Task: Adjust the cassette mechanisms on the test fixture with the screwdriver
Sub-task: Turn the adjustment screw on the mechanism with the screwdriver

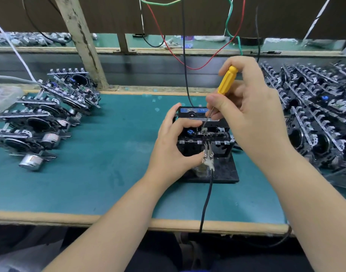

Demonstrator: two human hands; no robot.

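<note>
Yellow plastic forms the handle of the slim-shafted screwdriver [226, 80], which the right hand [252, 112] holds with fingers curled round the handle and the thumb pressed near its lower end; the thin metal shaft slants down and to the left, its tip resting on the top of the black cassette mechanism [204, 132] seated in the black test fixture [217, 171]. The left hand [174, 146] grips the left side of that mechanism, fingers wrapped over its upper edge and the thumb at the front, just beside a pair of metal crocodile clips [207, 156] attached at the front edge (their black cable [206, 199] runs down over the near edge of the bench). The fixture stands on a green bench mat [109, 163], near its middle. To the left lies a stack of finished-looking cassette mechanisms with silver motors [40, 122]; a larger heap of similar mechanisms [315, 114] occupies the right side, well apart from the fixture. Red, green and black wires [168, 42] hang behind.
</note>
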